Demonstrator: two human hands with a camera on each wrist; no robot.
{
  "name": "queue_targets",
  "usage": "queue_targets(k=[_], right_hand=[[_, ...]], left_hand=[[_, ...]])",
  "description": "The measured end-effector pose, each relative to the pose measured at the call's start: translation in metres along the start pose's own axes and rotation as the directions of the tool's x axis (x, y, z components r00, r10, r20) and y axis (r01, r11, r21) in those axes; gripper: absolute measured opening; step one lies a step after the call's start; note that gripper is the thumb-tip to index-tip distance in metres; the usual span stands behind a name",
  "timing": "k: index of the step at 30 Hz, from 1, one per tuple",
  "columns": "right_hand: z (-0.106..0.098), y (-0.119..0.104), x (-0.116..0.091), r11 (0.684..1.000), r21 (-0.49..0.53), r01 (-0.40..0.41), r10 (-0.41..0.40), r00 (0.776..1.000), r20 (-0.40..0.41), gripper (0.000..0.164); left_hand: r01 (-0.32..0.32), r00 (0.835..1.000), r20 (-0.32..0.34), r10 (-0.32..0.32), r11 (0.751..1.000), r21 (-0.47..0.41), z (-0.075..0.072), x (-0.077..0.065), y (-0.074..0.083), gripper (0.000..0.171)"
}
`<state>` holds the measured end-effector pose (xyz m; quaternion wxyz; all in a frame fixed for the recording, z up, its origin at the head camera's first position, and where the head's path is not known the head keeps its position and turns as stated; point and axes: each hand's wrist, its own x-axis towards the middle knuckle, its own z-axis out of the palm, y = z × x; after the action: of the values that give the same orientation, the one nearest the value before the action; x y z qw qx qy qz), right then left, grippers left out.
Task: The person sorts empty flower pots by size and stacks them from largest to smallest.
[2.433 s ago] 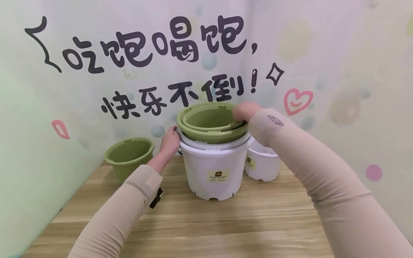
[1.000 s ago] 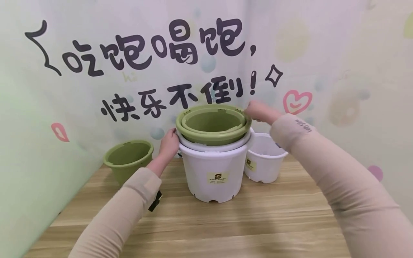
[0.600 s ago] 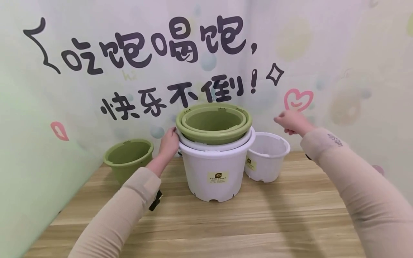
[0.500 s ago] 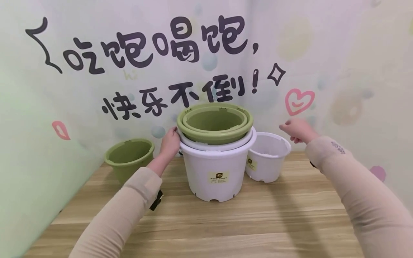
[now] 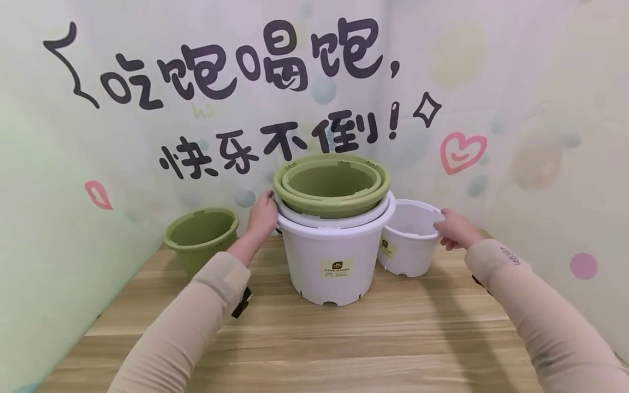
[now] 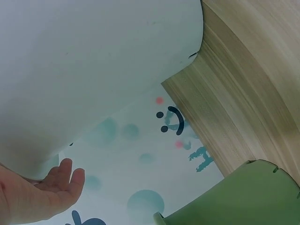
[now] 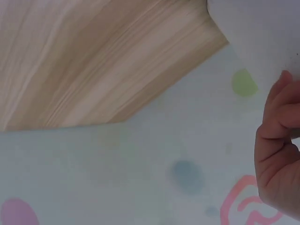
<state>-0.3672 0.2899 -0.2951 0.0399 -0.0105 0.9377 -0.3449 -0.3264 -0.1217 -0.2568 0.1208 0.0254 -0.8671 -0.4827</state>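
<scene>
A large white flower pot (image 5: 329, 265) stands mid-table with a paler white pot (image 5: 339, 220) nested in it and two green pots (image 5: 331, 207) stacked on top. My left hand (image 5: 262, 213) holds the left rim of the white pots; in the left wrist view its fingers (image 6: 65, 183) curve beside the white wall. To the right, a smaller white flower pot (image 5: 410, 256) stands partly behind the stack. My right hand (image 5: 457, 228) pinches its right rim, and its curled fingers (image 7: 276, 112) lie against the pot's outside in the right wrist view.
A separate green pot (image 5: 199, 248) stands at the back left, partly behind the left forearm. The wood-grain table (image 5: 314, 349) ends at a printed wall (image 5: 530, 109) with black lettering. A black object (image 5: 242, 303) shows under the left sleeve.
My right hand has left the green pots' rim, swung right through the air, and come down on the small white pot's rim. The left hand and the stack stay in place.
</scene>
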Motion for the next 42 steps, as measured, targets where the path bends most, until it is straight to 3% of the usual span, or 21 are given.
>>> queue_targets(k=[9,22,32,42], right_hand=[[0.011,0.005,0.006,0.992,0.111,-0.054,0.060,0.996,-0.058,0.066],[0.012,0.002,0.008,0.986,0.160,-0.037,0.039,0.999,-0.006,0.068],[-0.006,0.003,0.005,0.968,0.251,-0.015,-0.009,0.996,0.094,0.058],[-0.037,-0.004,-0.001,0.971,0.238,0.001,-0.021,0.996,0.083,0.056]], left_hand=[[-0.009,1.000,0.006,0.009,1.000,-0.005,-0.001,0.000,0.001,0.049],[-0.005,1.000,0.005,0.005,1.000,0.004,-0.002,0.001,-0.003,0.050],[-0.001,1.000,0.023,0.001,1.000,0.005,-0.001,0.000,0.001,0.049],[-0.006,1.000,0.025,0.005,1.000,0.008,-0.002,0.000,0.001,0.050]])
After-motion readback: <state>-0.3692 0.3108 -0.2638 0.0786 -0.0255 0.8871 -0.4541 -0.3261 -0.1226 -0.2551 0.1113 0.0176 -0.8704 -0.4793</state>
